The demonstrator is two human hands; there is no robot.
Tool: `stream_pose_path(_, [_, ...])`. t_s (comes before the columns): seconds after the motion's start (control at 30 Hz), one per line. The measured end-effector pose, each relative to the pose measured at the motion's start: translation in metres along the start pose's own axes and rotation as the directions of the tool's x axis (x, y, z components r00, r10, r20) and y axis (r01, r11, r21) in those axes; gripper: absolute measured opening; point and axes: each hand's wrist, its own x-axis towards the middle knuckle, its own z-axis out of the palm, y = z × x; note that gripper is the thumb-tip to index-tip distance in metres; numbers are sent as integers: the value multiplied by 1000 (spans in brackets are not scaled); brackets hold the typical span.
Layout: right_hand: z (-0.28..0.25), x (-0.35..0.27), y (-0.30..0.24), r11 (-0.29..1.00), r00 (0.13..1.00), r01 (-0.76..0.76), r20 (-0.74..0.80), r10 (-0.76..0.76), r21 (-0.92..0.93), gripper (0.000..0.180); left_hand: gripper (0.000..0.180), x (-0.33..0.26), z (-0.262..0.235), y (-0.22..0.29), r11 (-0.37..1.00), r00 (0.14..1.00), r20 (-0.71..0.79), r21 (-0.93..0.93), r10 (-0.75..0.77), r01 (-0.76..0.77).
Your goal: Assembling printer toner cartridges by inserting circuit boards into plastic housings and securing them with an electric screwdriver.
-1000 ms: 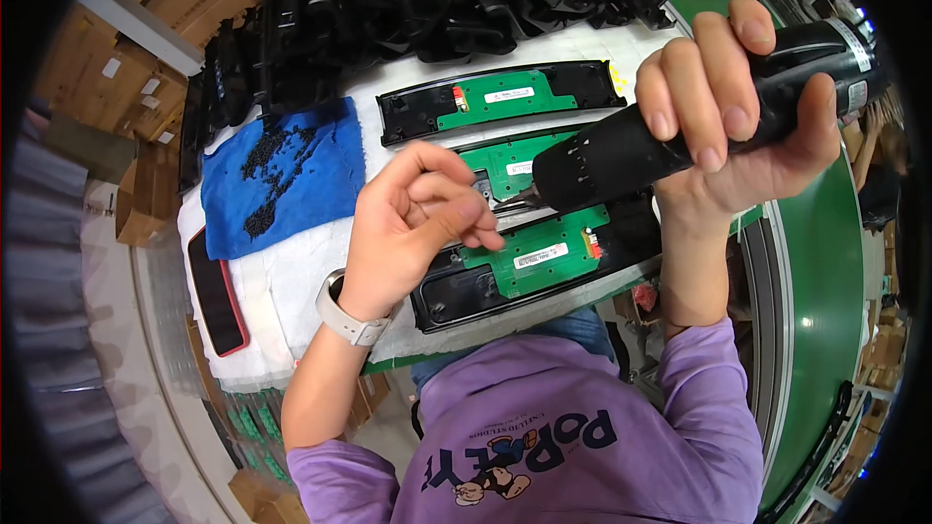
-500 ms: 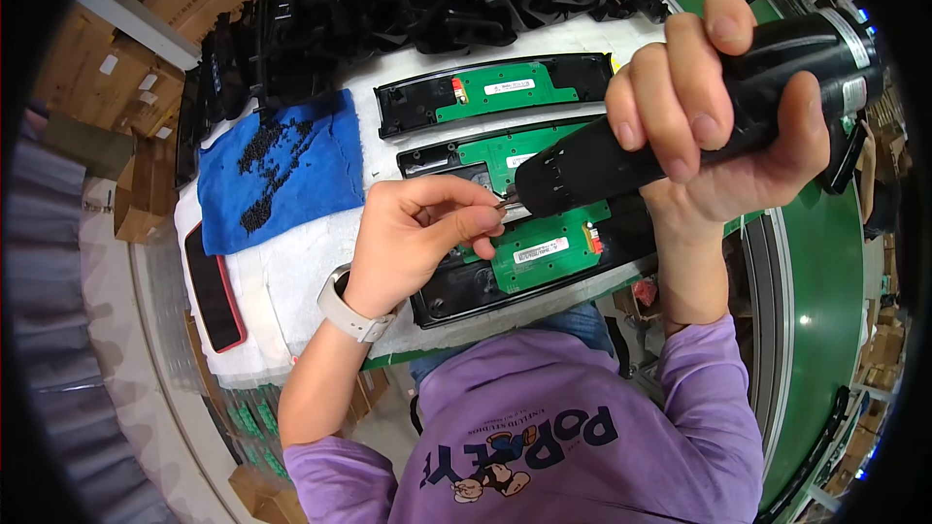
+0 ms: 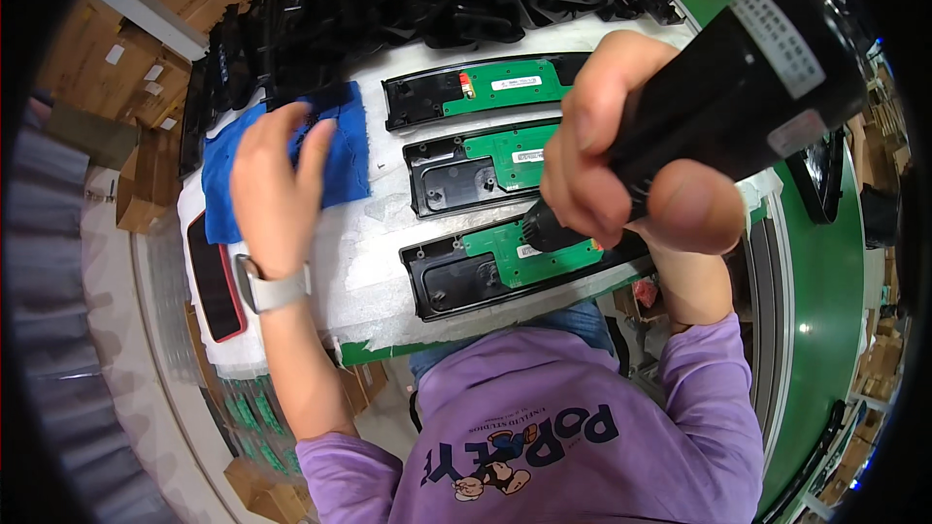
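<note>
My right hand (image 3: 621, 165) is wrapped round a black electric screwdriver (image 3: 718, 87). The screwdriver's nose points down and left over the nearest of three black plastic housings (image 3: 451, 277), covering part of its green circuit board (image 3: 524, 272). Whether the tip touches is hidden. My left hand (image 3: 277, 184), slightly smeared by motion, is over a blue cloth (image 3: 345, 155), its thumb and forefinger apart and nothing visible between them. It hides most of the small black screws on the cloth. Behind the nearest housing lie a middle housing (image 3: 451, 180) and a far housing (image 3: 417, 102), each with a green board.
Black plastic parts (image 3: 417, 0) are heaped along the table's far side. A red-edged phone (image 3: 216, 281) lies at the left edge. White padding (image 3: 359, 243) covers the tabletop. A green surface (image 3: 825, 330) runs along the right, and cardboard boxes (image 3: 87, 58) stand at far left.
My left hand has left the screwdriver's tip and moved left to the cloth, its fingers parting. My right hand has brought the screwdriver nearer me, its nose now over the nearest housing.
</note>
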Motion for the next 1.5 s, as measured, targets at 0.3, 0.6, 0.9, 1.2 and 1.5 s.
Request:
stream_pose_path(0.3, [25,-1,20,996,996,69,-49,-72,-62,35,23,-12,-11,-55,884,929,235,440,-284,159])
stream_pose_path(0.6, [24,2,19,1000,1000,18,6,-18,4,40,8,-8,-4,-47,904,972,113,403,-205,144])
stream_pose_path(0.9, [-10,8,-4,937,940,284,132,-313,201,41,16,-2,8,3,456,893,421,-771,-157,444])
stream_pose_path(1.2, [-20,9,-11,807,834,532,10,-552,257,37,13,-20,10,61,79,739,634,-768,225,635])
stream_pose_path(1.5, [-20,8,-3,846,865,475,50,-500,242,39,12,-19,11,63,239,756,604,-796,252,557])
